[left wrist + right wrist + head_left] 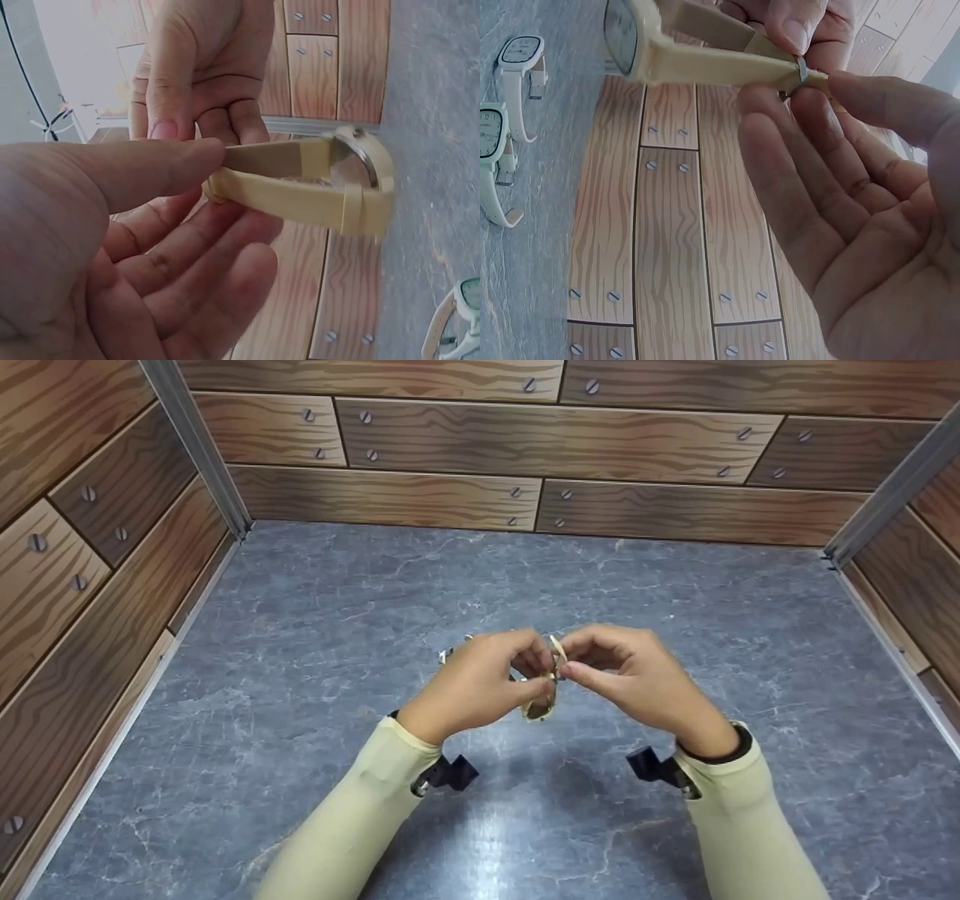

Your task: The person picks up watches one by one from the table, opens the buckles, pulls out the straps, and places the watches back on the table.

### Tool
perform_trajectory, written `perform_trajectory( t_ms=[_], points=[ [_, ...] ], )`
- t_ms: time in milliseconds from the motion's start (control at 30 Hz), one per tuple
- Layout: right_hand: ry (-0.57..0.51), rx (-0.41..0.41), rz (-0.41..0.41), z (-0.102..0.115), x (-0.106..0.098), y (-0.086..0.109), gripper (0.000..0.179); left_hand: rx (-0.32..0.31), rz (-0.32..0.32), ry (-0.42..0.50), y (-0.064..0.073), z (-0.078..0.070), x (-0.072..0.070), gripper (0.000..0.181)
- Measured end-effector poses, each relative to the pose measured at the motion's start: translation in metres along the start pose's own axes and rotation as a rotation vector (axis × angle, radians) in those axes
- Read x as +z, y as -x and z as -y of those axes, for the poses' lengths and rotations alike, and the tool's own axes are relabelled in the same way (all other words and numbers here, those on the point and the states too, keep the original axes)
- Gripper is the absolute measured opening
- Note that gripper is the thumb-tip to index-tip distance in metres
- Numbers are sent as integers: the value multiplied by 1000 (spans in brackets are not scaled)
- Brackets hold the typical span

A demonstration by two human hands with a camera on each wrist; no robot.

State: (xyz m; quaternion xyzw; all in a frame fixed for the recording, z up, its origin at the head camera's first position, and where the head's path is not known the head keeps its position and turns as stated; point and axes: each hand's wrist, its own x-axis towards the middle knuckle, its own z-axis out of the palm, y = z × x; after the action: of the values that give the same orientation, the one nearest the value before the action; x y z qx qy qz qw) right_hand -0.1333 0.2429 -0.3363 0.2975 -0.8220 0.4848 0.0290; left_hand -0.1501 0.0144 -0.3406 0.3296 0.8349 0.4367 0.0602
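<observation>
A cream-strapped wristwatch point(538, 710) is held up between both hands, its strap bent into a loop. My left hand point(484, 681) pinches the strap beside the buckle, thumb on one side and fingers on the other. With thumb and index finger, my right hand point(637, 675) grips the strap's tip. In the right wrist view the metal buckle point(802, 71) sits around the strap between the two hands, and the watch's square face point(621, 39) points left. The left wrist view shows the case point(381, 176) side-on, with part of the strap hidden by fingers.
Two more watches lie on the grey marbled table point(375, 585): a white one point(523, 52) and a pale green one point(491, 135). From the head, they are mostly hidden behind the left hand. Wood-patterned panels point(450, 435) wall the table's back and sides.
</observation>
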Motion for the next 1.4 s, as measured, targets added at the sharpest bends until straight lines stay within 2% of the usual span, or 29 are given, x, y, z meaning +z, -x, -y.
perform_trajectory(
  t_ms=[233,500,700,867,1000,1100,1233,1400],
  points=[
    [7,-47,-9,-1,1,0,15,43,-11,52,-3,2,-1,8],
    [12,-62,-10,-2,3,-1,13,90,-40,10,-5,4,-1,11],
    [-31,-101,-28,-1,1,1,15,192,-134,-47,-6,4,3,10],
    [-62,-122,-39,0,0,2,15,240,-204,12,-6,5,4,10],
    [-62,-128,-62,1,-1,2,14,220,-205,68,-6,5,3,10],
    [-76,-145,-80,0,0,2,15,187,-181,105,-6,4,3,10],
    [-85,-154,-105,-1,0,1,17,126,-152,148,-5,4,2,9],
    [-67,-116,-148,0,0,0,15,40,-152,149,-5,4,0,8]
  ],
)
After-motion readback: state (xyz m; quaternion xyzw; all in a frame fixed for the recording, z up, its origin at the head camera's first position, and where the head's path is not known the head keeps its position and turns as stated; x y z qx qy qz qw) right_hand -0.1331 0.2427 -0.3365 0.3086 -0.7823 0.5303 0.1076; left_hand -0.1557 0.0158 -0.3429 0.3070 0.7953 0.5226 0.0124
